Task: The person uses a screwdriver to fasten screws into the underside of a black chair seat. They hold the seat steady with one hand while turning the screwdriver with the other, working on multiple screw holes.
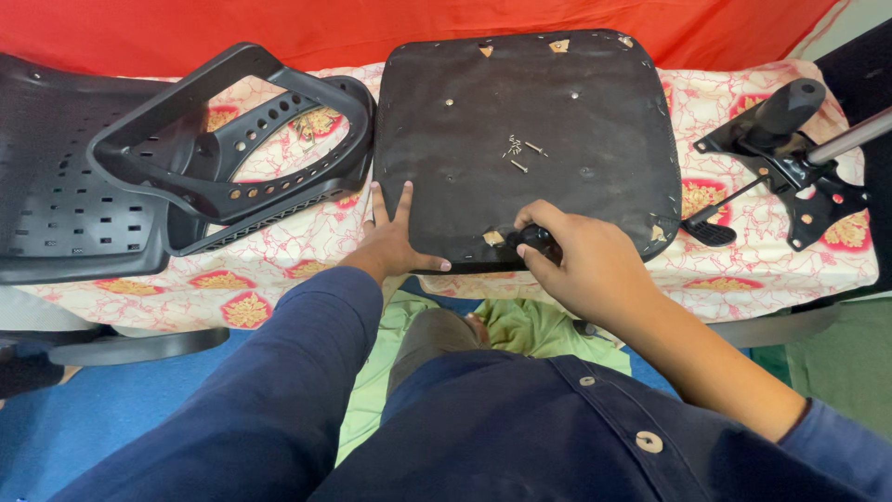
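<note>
A black office-chair seat pan (557,102) lies upside down on a patterned cloth, its underside facing up. My left hand (395,237) rests flat on its near left corner, fingers spread. My right hand (581,260) is closed around a small black handle-like object (539,239) at the seat's near edge. Several loose screws (518,151) lie in a small cluster in the middle of the seat's underside.
A black perforated chair backrest (65,186) and two black armrest loops (232,149) lie to the left on the cloth-covered surface (279,270). A chair tilt mechanism with lever and gas cylinder (790,158) sits at the right. Red fabric (279,28) hangs behind.
</note>
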